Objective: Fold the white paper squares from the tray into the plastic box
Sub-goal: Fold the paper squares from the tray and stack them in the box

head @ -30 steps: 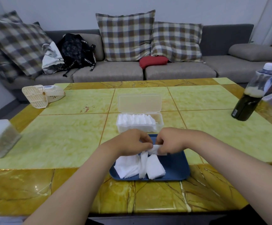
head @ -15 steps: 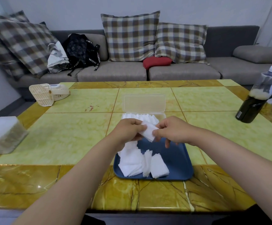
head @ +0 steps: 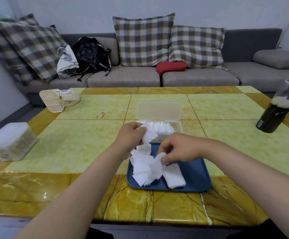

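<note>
**Head view across the yellow tiled table (head: 71, 144).**

*Surroundings.* One dark bottle (head: 275, 116) stood at the far right. One small cream fan (head: 59, 100) lay at the far left. One translucent container (head: 11, 140) sat near the left edge. All three were well apart from my work. Behind the table ran a grey sofa (head: 123, 78) bearing plaid cushions (head: 143, 38), two of them at centre, one red pillow (head: 171, 66) and one black bag (head: 92, 54).

*Obstruction.* My left hand (head: 130, 137) covered the near-left corner of the plastic box (head: 178, 130). My right hand (head: 181, 149) covered the far part of the blue tray (head: 204, 178).

*Orientation.* The one box lay just beyond the one tray, its long axis running left to right. Its lid (head: 159, 110) stood open on the far side. The row of folded papers (head: 159, 125) inside ran along that axis, packed too tightly to count.

*Hands.* My left fingers were curled, pinching one folded square (head: 149, 135) over the box's near-left corner, with one of its corners pointing down and to the right. My right thumb and fingertips pinched one loose sheet (head: 157, 164) by its upper edge, which stood above the heap (head: 142, 171) in the tray's left half. I could not tell how many sheets the heap held. One folded piece (head: 174, 176) lay flat just beside the heap, its long axis running far to near and slanting a little rightward.
</note>
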Tool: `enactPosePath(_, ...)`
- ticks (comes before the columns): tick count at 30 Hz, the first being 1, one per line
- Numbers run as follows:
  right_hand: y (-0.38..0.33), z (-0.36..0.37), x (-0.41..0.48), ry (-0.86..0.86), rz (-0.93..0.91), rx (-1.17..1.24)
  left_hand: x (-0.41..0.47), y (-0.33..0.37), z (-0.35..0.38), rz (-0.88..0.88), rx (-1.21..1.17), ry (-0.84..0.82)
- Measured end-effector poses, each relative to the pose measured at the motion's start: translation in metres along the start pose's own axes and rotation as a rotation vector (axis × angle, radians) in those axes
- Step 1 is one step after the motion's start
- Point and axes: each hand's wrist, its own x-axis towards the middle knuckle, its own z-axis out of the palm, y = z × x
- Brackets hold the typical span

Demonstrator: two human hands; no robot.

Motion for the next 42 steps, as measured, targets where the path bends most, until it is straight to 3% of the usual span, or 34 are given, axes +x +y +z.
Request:
enactPosePath(7, 0.022, -0.014, 0.002, 0.196, 0.147, 0.453, 0.006, -0.003, 0.004, 0.032, 0.020, 0.007)
enactPosePath(11, 0.032, -0.014, 0.007, 0.259, 0.254, 0.569, 0.008, -0.003, 0.009, 0.023, 0.011, -0.034)
enactPosePath(13, 0.035, -0.013, 0.008, 0.255, 0.318, 0.545, 0.008, -0.002, 0.012, 0.018, 0.012, -0.058)
enactPosePath(16, 0.042, -0.004, 0.012, 0.281, 0.390, 0.268, 0.011, -0.006, 0.015, 0.075, 0.133, -0.008)
enactPosePath(19, 0.042, 0.001, 0.016, 0.298, 0.354, -0.020, 0.013, -0.007, 0.016, 0.106, 0.202, 0.013)
enactPosePath(23, 0.032, -0.009, 0.012, 0.305, 0.350, -0.187, 0.014, -0.006, 0.018, 0.083, 0.177, -0.010)
enactPosePath(29, 0.030, -0.029, 0.001, 0.413, 0.295, 0.157, 0.015, -0.006, 0.014, 0.120, 0.254, 0.061)
enactPosePath(34, 0.023, -0.030, -0.005, 0.403, 0.176, 0.269, 0.011, 0.001, 0.016, 0.192, 0.226, 0.061)
enactPosePath(42, -0.002, -0.037, -0.003, 0.326, -0.073, 0.172, -0.003, 0.013, 0.023, -0.042, 0.014, -0.259)
